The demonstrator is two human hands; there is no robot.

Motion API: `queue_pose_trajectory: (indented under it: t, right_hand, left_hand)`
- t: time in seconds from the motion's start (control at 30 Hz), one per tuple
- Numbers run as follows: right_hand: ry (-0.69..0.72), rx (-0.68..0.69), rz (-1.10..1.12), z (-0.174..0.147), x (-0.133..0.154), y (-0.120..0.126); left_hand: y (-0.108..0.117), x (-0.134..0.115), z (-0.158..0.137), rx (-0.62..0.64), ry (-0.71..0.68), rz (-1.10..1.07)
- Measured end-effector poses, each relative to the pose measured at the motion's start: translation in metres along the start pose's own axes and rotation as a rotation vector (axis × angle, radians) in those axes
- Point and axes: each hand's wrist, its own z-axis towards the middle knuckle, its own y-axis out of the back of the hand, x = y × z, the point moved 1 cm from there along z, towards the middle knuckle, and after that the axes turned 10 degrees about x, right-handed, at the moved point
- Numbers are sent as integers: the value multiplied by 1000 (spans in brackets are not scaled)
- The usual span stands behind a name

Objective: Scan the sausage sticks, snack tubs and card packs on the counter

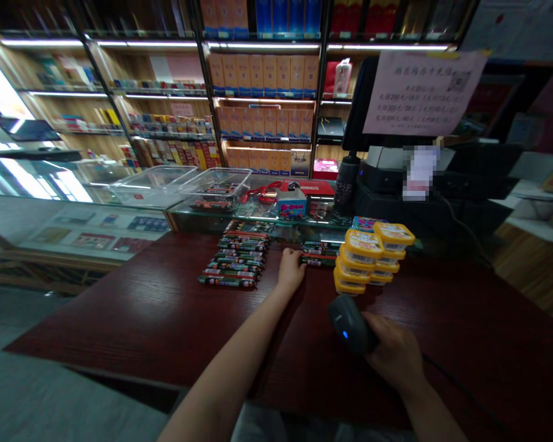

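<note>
My right hand (394, 350) is wrapped round the handle of a black barcode scanner (348, 322) with a blue light on it. The scanner's head points forward over the table. My left hand (291, 268) reaches forward, its fingers closed at the left end of a small stack of dark, slim wrapped sticks (320, 253); its fingertips are partly hidden. Left of that hand, a longer row of similar wrapped sticks (235, 261) lies side by side. Yellow-lidded plastic tubs (363, 244) stand stacked to the right of the small stack, just beyond the scanner.
Clear plastic bins (219, 184) and a small blue box (291, 204) sit on the glass counter (179, 212) behind the dark wooden table (142, 313). A monitor (359, 104) with a paper sign stands at the back right. The scanner's cable (456, 383) trails rightward.
</note>
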Motion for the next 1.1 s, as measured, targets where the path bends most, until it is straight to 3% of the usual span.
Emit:
queue_pose_trajectory:
  t: [0.17,0.27,0.4,0.57,0.7,0.9,1.0,1.1]
  right_hand:
    - [6,20,-3,-2,2,2]
    - [4,35,20,-4,1,1]
    - [37,-1,-30,-6,-2,0]
    - [78,-35,-77,-8,-1,1]
    - [61,-37,-81,-8,3,3]
    - [59,-22,-68,-9,-3,1]
    - [107,-36,-62,-9,-6,-1]
    - [52,-29,-44,-8,-5,-1]
  left_hand:
    - [44,8,-29,52,-191,139]
    - [81,25,-55,48,-232,221]
    - [133,60,-86,-39,-150,286]
    - [183,100,-114,14,27,370]
    - [195,112,-126,21,61,390]
    - [191,118,-128,88,45,505]
    - [188,113,-127,102,-21,477]
    - [179,98,-122,78,-87,387]
